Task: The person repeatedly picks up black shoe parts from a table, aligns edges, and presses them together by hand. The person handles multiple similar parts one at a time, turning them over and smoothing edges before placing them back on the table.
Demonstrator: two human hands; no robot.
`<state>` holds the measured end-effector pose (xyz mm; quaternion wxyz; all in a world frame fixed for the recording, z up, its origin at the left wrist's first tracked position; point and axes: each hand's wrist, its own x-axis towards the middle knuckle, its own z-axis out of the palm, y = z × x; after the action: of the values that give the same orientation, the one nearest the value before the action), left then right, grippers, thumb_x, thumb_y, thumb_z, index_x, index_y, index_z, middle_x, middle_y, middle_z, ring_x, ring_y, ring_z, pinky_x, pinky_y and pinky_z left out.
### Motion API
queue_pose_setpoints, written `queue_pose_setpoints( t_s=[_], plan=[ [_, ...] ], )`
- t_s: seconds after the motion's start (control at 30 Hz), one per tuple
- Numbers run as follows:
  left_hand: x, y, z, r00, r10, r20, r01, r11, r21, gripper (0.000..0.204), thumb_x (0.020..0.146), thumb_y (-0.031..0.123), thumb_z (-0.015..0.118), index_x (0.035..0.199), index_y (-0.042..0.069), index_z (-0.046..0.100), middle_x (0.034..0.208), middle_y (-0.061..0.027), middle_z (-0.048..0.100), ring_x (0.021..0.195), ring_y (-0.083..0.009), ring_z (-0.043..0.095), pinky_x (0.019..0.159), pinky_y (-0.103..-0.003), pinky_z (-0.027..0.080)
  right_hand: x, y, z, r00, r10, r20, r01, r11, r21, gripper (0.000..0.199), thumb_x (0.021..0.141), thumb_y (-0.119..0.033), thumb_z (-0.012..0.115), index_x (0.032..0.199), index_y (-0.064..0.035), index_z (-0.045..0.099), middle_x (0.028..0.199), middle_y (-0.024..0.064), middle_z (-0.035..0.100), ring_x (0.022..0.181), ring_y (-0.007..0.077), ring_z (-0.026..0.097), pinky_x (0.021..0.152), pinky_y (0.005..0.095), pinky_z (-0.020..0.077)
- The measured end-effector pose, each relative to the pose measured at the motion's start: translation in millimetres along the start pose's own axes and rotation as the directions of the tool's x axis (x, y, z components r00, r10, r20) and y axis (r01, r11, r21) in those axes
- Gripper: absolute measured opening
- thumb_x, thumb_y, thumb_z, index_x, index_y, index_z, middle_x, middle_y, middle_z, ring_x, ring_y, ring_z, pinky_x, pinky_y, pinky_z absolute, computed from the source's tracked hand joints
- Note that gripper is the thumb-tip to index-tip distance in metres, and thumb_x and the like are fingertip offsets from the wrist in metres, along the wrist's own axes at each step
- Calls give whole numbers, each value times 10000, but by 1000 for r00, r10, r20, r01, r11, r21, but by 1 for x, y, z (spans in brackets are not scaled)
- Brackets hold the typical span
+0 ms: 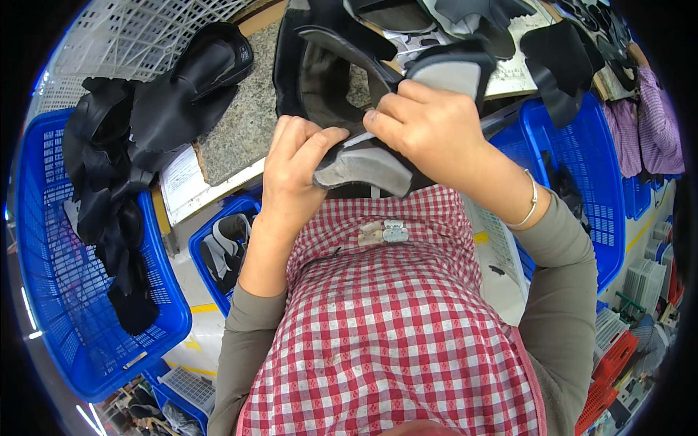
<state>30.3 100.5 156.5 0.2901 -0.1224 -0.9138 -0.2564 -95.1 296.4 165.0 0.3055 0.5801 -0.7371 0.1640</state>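
Held piece: black shoe upper with grey lining (367,166), raised just above the checked apron (385,327), close to the chest, in front of the bench edge.
Left hand (291,182): fingers curled, thumb and forefinger pinching the left end of the grey-lined flap; piece lying to the right of the palm.
Right hand (429,131): closed over the upper edge of the same piece, fingertips pressed onto it from above; piece lying below and left of the knuckles. Thin bangle (529,207) on the wrist.
Bench: speckled stone slab (240,123) beyond the hands, more black uppers (327,65) stacked on it.
Left side: blue basket (65,305) draped with black cut pieces (123,145).
Below bench: smaller blue basket (218,251) holding grey-black parts.
Right side: blue basket (596,167), well apart from the hands.
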Motion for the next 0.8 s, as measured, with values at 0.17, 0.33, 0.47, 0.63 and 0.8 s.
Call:
queue_pose_setpoints(
  t_s=[0.17, 0.33, 0.47, 0.63, 0.8],
  plan=[
    [-11, -3, 7, 991, 119, -66, -116, 992, 47, 353, 578, -19, 777, 927, 14, 742, 804, -74, 563, 762, -272, 569, 630, -378, 465, -16, -16, -7, 999, 17, -42, -17, 1000, 9, 149, 700, -182, 718, 848, -160, 720, 737, -47, 612, 759, 118, 632, 560, 249, 515],
    [-15, -6, 16, 968, 232, -98, -228, 972, 51, 270, 617, 33, 771, 884, 20, 733, 737, -55, 547, 688, -251, 558, 595, -371, 423, -27, -15, -8, 998, 47, -47, -44, 997, 60, 182, 696, -173, 729, 876, -150, 740, 803, -43, 670, 799, 120, 659, 585, 242, 537],
    [-14, -5, 11, 960, 251, -125, -249, 968, 36, 285, 597, 73, 780, 875, 25, 741, 716, -49, 540, 674, -244, 556, 597, -369, 407, -30, -8, -5, 991, 66, -113, -53, 992, 115, 190, 688, -163, 738, 877, -138, 739, 827, -49, 697, 799, 120, 673, 590, 239, 547],
    [-14, -2, 3, 958, 256, -131, -250, 966, 58, 296, 590, 77, 781, 881, 27, 755, 713, -41, 538, 682, -234, 565, 606, -364, 421, -30, -3, 0, 984, 29, -173, -4, 990, 142, 175, 692, -168, 744, 865, -141, 735, 827, -47, 704, 773, 117, 673, 588, 253, 541],
    [-13, -4, -3, 957, 258, -134, -248, 965, 85, 321, 567, 88, 779, 881, 22, 755, 712, -38, 539, 678, -224, 566, 607, -362, 430, -27, -2, 0, 990, -16, -141, 37, 988, 151, 192, 704, -169, 751, 891, -126, 745, 838, -29, 705, 798, 137, 678, 627, 276, 548]
  ],
)
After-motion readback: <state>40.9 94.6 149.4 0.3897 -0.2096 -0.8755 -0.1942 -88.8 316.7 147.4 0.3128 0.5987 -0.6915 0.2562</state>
